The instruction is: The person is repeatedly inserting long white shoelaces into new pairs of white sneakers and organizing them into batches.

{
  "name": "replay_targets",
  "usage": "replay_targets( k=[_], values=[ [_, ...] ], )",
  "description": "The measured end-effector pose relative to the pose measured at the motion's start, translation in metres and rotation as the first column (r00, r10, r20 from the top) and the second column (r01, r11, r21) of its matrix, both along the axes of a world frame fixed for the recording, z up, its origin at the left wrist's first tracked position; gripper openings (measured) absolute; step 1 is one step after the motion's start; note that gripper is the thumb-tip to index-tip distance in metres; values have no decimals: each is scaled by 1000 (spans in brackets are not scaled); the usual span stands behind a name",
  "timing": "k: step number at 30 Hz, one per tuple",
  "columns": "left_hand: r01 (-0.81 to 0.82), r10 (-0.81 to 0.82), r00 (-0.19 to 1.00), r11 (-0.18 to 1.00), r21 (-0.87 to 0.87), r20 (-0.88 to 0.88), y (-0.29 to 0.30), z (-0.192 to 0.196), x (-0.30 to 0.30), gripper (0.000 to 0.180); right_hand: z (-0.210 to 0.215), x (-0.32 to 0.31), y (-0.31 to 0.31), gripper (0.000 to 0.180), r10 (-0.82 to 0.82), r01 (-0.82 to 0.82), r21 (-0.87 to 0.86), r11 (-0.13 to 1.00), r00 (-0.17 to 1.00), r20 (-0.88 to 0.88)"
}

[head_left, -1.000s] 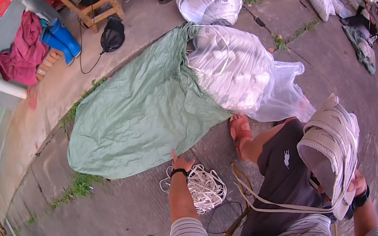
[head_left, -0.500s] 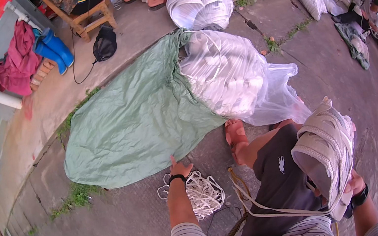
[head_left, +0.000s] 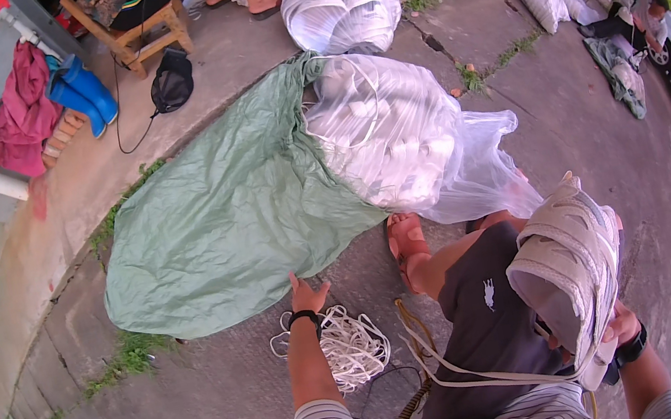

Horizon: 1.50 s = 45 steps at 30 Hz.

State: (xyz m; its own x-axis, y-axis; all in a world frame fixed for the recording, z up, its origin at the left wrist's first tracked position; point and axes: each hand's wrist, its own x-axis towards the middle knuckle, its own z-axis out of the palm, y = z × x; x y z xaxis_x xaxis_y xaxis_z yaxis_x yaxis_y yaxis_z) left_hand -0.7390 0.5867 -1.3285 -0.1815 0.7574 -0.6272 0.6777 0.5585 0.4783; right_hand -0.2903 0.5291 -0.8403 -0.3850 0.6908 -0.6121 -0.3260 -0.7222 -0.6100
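Note:
My left hand reaches forward with fingers spread and rests at the lower edge of a large green sack lying on the concrete. A loose heap of white flat strap lies just below that hand. My right hand grips a thick wound bundle of white strap, held up over my right knee. A strand of strap runs from the bundle across my dark shorts. My sandalled foot points toward the sack.
A clear plastic bag of white rolls spills from the green sack's mouth; another lies behind. A wooden stool with a seated person's legs, blue boots, pink cloth, a black cap. Another person sits far right.
The view has shifted slightly. My left hand stays at the sack's edge and my right hand keeps hold of the strap bundle.

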Motion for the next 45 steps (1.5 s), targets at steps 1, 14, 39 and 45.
replay_targets(
  k=[1, 14, 39, 45],
  values=[
    [-6, 6, 1000, 1000, 12, -23, 1, 7, 2, 98, -3, 3, -2, 92, 2, -2, 5, 1000, 1000, -4],
    [-234, 371, 923, 756, 611, -105, -110, 163, -3, 37, 12, 47, -60, 87, 40, -32, 113, 993, 997, -69],
    [-232, 491, 871, 371, 899, 23, -221, 603, -25, 27, 101, 176, -205, 86, 85, -47, 280, 959, 988, -127],
    [-522, 715, 660, 217, 825, 231, -265, 629, -69, 46, 99, 211, -224, 89, 103, -45, 247, 968, 968, -229]
  ],
)
